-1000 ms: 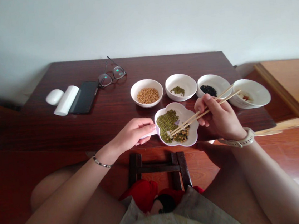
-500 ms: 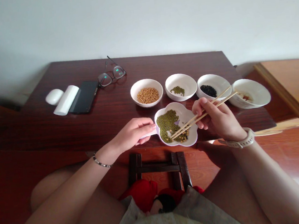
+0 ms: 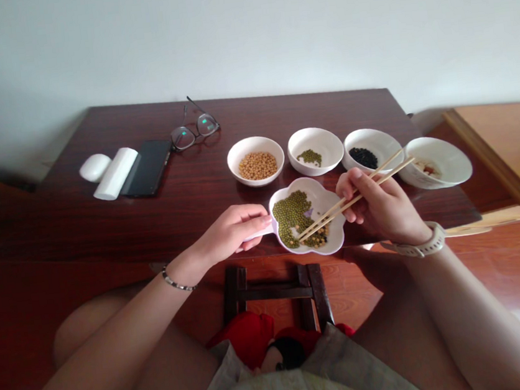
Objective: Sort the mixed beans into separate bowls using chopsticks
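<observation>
My left hand (image 3: pixel 233 232) is closed on the short handle of a white flower-shaped bowl (image 3: pixel 328 196) with a lilac edge, at the table's front edge. Mostly green mung beans (image 3: pixel 292 210) lie in it, with some yellow and black beans mixed in at the lower right. Between the fingers of my right hand (image 3: pixel 376 200) is a pair of chopsticks (image 3: pixel 337 211). Their tips reach down among the beans near the bowl's bottom left; whether they pinch a bean is too small to tell.
Behind stand white bowls with soybeans (image 3: pixel 257 166), a few mung beans (image 3: pixel 309 158), black beans (image 3: pixel 363 158) and reddish-white bits (image 3: pixel 427 168). Glasses (image 3: pixel 195 132), a phone (image 3: pixel 148 168), a white cylinder (image 3: pixel 115 174) and a white rounded case (image 3: pixel 95 168) lie left. A wooden stool (image 3: pixel 278 290) is below.
Almost nothing differs. My right hand and the chopsticks have shifted very slightly to the right; the left hand and the flower-shaped bowl hold their place.
</observation>
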Demonstrator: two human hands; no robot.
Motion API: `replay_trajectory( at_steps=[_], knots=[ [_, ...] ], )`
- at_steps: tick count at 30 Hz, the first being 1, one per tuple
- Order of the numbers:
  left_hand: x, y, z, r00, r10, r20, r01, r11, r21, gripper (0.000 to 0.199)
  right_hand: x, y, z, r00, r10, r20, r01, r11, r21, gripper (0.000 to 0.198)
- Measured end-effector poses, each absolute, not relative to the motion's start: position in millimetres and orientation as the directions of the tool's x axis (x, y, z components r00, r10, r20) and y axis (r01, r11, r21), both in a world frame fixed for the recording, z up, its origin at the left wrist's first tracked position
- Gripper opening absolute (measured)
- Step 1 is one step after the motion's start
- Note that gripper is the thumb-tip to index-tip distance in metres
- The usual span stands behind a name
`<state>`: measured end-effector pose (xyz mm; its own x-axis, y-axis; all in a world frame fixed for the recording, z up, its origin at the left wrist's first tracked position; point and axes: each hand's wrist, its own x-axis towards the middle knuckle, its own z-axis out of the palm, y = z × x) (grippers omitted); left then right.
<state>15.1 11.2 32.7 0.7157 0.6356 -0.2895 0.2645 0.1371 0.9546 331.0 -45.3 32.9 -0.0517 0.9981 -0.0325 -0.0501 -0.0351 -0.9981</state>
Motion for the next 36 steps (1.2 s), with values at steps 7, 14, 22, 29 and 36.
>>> replay_trajectory(
  at_steps=[7,14,22,29,36],
  knots=[
    [14.7,11.1,33.0,0.72,0.632,-0.286,0.252,0.146,0.957,0.034,334.0,-45.1,31.9,0.013,0.998,-0.066,-0.09,-0.065,-0.994,0.048],
    [14.3,11.6,32.7,0.716,0.636,-0.287,0.26,0.139,0.956,0.035,335.6,-43.2,27.2,0.025,0.997,-0.079,-0.093,-0.076,-0.993,0.051],
    [14.3,11.7,31.6,0.721,0.63,-0.289,0.249,0.153,0.956,0.033,335.4,-43.3,27.8,0.009,0.997,-0.077,-0.108,-0.076,-0.991,0.049],
    [14.3,11.7,31.7,0.727,0.624,-0.287,0.244,0.156,0.957,0.033,334.4,-44.5,29.8,-0.021,0.997,-0.071,-0.087,-0.072,-0.994,0.048],
    [14.4,11.8,31.7,0.724,0.627,-0.289,0.253,0.148,0.956,0.035,334.2,-43.5,29.8,0.001,0.998,-0.066,-0.108,-0.066,-0.992,0.049]
  ],
)
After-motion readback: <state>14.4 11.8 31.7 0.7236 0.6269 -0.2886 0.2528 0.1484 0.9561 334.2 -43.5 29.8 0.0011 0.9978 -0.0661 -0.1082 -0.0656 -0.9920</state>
